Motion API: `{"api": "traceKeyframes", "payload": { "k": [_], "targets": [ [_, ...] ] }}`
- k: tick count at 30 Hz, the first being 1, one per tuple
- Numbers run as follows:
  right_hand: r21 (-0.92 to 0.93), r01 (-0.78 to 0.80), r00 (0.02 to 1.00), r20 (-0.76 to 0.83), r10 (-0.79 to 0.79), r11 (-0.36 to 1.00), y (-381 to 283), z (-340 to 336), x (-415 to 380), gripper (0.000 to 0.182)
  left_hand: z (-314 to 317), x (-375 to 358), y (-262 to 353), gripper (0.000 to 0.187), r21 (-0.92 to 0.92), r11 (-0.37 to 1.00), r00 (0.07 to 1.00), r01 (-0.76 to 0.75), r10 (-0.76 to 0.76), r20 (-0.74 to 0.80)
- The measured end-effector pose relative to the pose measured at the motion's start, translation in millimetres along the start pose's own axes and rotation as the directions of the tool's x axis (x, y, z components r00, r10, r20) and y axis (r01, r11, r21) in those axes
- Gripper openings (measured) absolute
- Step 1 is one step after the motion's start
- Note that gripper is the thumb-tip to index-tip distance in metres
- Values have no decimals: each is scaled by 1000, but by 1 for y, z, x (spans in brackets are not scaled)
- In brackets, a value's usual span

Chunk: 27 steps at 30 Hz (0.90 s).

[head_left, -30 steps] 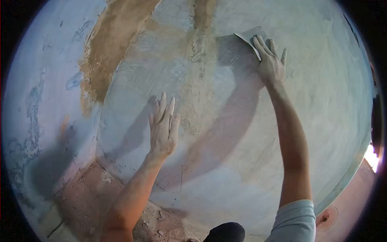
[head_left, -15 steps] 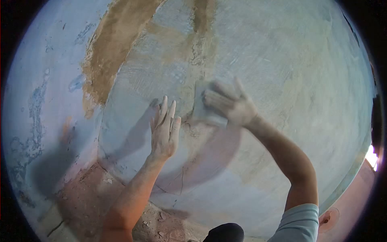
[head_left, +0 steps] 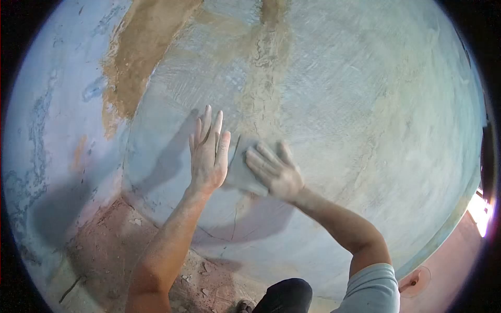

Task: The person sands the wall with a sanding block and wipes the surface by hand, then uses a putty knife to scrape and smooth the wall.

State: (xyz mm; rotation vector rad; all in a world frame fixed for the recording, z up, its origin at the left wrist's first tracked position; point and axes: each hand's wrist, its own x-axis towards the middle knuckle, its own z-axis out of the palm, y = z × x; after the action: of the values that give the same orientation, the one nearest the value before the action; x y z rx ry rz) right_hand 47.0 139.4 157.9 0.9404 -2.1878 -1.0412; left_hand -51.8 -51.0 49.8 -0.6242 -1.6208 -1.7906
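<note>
My right hand [head_left: 275, 172] presses a grey sheet of sandpaper [head_left: 241, 170] flat on the wall [head_left: 334, 109], its fingers spread over the sheet's right part. Dust whitens both hands. To the left of the sheet, my left hand [head_left: 209, 151] is open, palm toward the wall and fingers pointing up, with nothing in it. A rough, patched strip [head_left: 263, 78] runs down the wall just above the sandpaper. Below the hands, a thin crack [head_left: 234, 223] shows in the plaster.
A brown bare patch [head_left: 138, 57] lies along the corner with the left wall [head_left: 57, 99]. Flakes and rubble cover the floor [head_left: 117, 245] below. My dark-clothed knee [head_left: 287, 295] shows at the bottom. At the right, a round fitting [head_left: 415, 280] sits on a pink surface.
My right hand has moved the sandpaper down and to the left, closer to my left hand. My left hand appears slightly higher as the view shifts; it stays open.
</note>
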Motion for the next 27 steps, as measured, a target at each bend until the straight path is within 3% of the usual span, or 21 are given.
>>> {"api": "traceKeyframes", "payload": {
  "k": [4,6,9,11,12,15,16,18,20,23,27],
  "targets": [
    [-39,232,968,110,-227,972,8,-1,-27,47,-11,-1,15,67,41,999,999,-4,2,49],
    [139,104,990,84,-116,985,52,3,-20,44,-7,-1,13,66,32,999,999,-12,11,42],
    [-203,-60,997,27,67,977,110,-56,21,52,-1,-1,3,66,21,998,998,-54,54,25],
    [-482,-293,942,1,335,826,146,-85,42,64,6,-3,-2,65,6,997,997,-72,71,34],
    [-450,-428,896,-101,432,783,161,-91,47,65,8,-3,-3,65,-2,998,997,-70,70,38],
    [-278,-632,767,-357,533,724,153,-64,57,68,14,-1,-8,65,-33,996,996,-84,84,-5],
    [-310,-605,789,-358,499,734,138,-47,56,67,13,2,-10,65,-38,995,995,-95,94,-26],
    [-280,-420,907,-169,386,863,75,-30,46,62,9,5,-16,67,-56,994,994,-96,92,-63],
    [-118,-230,969,-122,216,966,13,12,14,57,3,4,-17,69,-56,996,996,-70,67,-52],
    [44,-57,998,-18,58,997,-38,36,-32,52,-11,-4,-3,62,132,989,998,-63,63,3],
    [200,214,928,265,-263,956,-73,49,-91,56,-17,-15,10,71,371,910,934,-184,44,355]
  ]
}}
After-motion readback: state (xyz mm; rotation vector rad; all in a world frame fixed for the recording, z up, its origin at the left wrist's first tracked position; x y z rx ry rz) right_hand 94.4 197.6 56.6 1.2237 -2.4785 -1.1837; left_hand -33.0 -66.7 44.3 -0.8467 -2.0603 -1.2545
